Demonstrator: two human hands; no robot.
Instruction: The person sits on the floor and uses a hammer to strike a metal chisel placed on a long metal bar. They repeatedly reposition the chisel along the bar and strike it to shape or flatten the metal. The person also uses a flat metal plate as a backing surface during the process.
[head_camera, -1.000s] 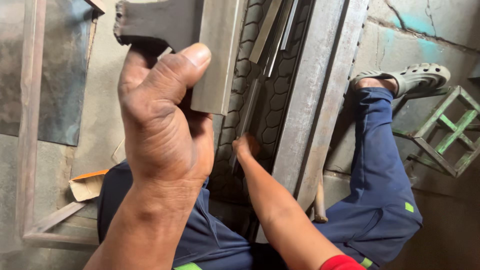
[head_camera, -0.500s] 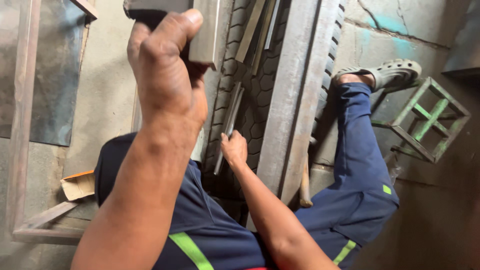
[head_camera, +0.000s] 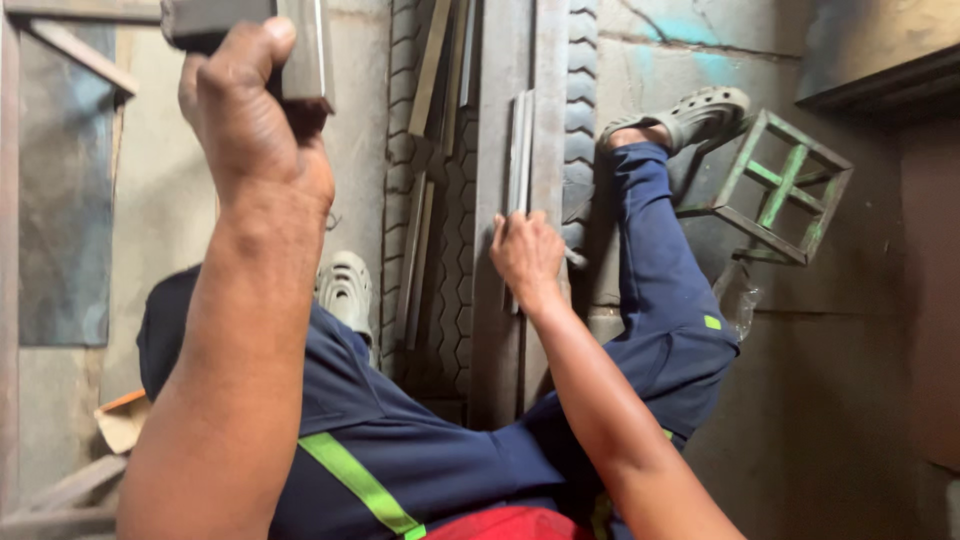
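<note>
Left hand: the left hand (head_camera: 255, 120) is raised high near the top of the view, fist clenched around a dark handle, thumb up.
Tool: the hammer (head_camera: 245, 40) shows a grey block head above the fist; it is probably a hammer, though the frame edge cuts it off.
Right hand: the right hand (head_camera: 527, 255) lies low on the work, fingers spread and pressing down on a thin strip, not closed round it.
Strip: the narrow metal strip (head_camera: 519, 150) runs lengthwise along the steel channel (head_camera: 498, 330), touching it, its near end under the right hand.
Support: the channel rests across a tyre (head_camera: 440, 300), with loose flat bars (head_camera: 430, 70) lying on the tread beside it.
Body: blue trousers (head_camera: 660, 290), grey clogs (head_camera: 690, 115) on both feet, either side of the tyre.
Nearby: a green-painted frame (head_camera: 780, 185) sits on the floor to the right, well apart.
Progress: the strip is placed and held steady, and the hammer is up, clear of the metal. Judging by this, positioning is done, while striking or flattening seems left.
</note>
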